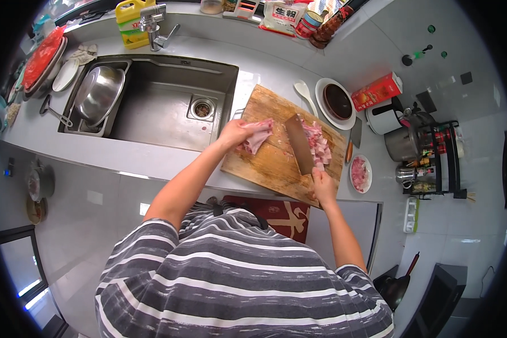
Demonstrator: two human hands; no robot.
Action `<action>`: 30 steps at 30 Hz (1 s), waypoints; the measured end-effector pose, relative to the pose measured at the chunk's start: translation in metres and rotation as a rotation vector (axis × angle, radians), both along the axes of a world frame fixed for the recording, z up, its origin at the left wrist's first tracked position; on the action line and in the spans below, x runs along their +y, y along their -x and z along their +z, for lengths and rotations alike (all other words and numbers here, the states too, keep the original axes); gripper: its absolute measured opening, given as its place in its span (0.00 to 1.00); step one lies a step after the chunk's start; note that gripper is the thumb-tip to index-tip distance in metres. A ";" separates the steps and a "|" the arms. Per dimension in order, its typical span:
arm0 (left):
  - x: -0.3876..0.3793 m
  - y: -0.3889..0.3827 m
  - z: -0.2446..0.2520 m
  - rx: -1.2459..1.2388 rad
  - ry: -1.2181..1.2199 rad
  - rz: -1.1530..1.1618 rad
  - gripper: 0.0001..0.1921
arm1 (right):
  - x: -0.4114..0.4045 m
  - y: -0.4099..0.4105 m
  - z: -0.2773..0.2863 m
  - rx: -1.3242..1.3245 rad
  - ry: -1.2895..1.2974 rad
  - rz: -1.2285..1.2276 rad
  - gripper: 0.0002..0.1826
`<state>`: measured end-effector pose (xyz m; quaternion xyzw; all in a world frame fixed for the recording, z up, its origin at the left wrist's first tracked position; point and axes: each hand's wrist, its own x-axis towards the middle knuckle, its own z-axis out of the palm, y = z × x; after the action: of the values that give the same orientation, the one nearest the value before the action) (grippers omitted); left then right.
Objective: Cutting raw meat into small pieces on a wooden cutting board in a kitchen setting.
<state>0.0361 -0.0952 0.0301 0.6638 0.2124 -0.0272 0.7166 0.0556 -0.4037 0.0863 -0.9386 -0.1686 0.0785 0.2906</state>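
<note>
My left hand [235, 134] grips a pale pink piece of raw meat [260, 135] over the left part of a wooden chopping board [274, 169]. The fingers cover its left end. In my right hand [323, 186] is the handle of a broad cleaver [300, 145], its blade pointing away from me across the board. Against the blade's right side lies a heap of chopped raw meat [319, 145], partly hidden by the steel. Small scraps of meat dot the wood between the held piece and the cleaver.
A steel sink [164, 114] lies left of the board, with a metal bowl [99, 95] at its left end. To the right are a white spoon [306, 97], a plate with a dark round lid [337, 101], a second knife [355, 137] and a dish of meat [360, 173].
</note>
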 end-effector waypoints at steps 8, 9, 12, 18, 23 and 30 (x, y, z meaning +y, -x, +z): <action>-0.028 -0.029 0.012 0.127 -0.126 -0.201 0.18 | 0.008 0.033 0.048 0.076 -0.223 -0.302 0.20; -0.030 -0.029 0.009 0.130 -0.126 -0.205 0.18 | 0.005 0.036 0.046 0.078 -0.223 -0.307 0.20; -0.034 -0.023 -0.016 -0.276 -0.775 0.134 0.21 | 0.006 0.044 0.060 0.713 -0.615 -0.164 0.13; -0.028 -0.009 -0.022 -0.226 -0.598 0.183 0.13 | 0.026 0.061 -0.001 0.085 0.005 0.032 0.12; -0.034 -0.026 -0.036 -0.355 -0.623 0.167 0.12 | 0.031 0.046 -0.005 0.801 -0.083 -0.132 0.19; -0.002 -0.022 -0.088 -0.354 -0.480 0.109 0.12 | 0.036 0.042 -0.003 0.560 -0.083 -0.098 0.18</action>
<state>0.0578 -0.0975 -0.0582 0.7963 0.1199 0.1785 0.5653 0.0137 -0.3681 0.0833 -0.8747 -0.0395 0.3136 0.3673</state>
